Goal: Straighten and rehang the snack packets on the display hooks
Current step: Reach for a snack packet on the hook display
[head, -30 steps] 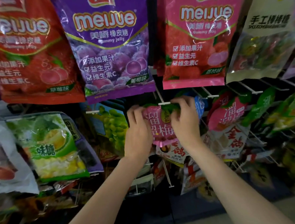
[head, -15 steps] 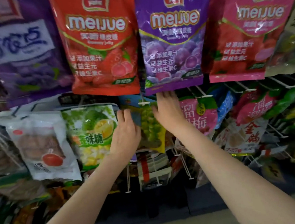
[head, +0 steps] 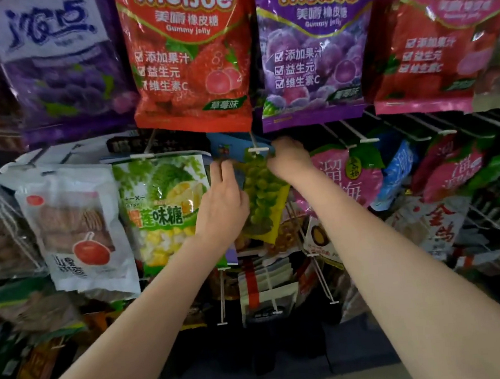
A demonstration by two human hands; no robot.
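A blue-topped packet printed with green grapes (head: 262, 194) hangs tilted on a white display hook (head: 258, 150) in the middle row. My left hand (head: 222, 203) grips the packet's left edge, fingers reaching behind it. My right hand (head: 290, 158) holds its upper right corner just below the hook tip. To the right hangs a pink plum packet (head: 344, 178) on its own hook. A green durian candy packet (head: 165, 208) hangs to the left.
Large gummy jelly bags hang above: red (head: 189, 58), purple (head: 312, 51), pink (head: 441, 39). A white hawthorn packet (head: 77, 231) is at the left. Bare hook wires (head: 323, 279) jut out below the grape packet, over more packets. Crowded packets (head: 450, 178) fill the right side.
Both hands left the pink plum packet and moved left to the green grape packet. My view shifted left with them. My hands now close on the grape packet's two sides.
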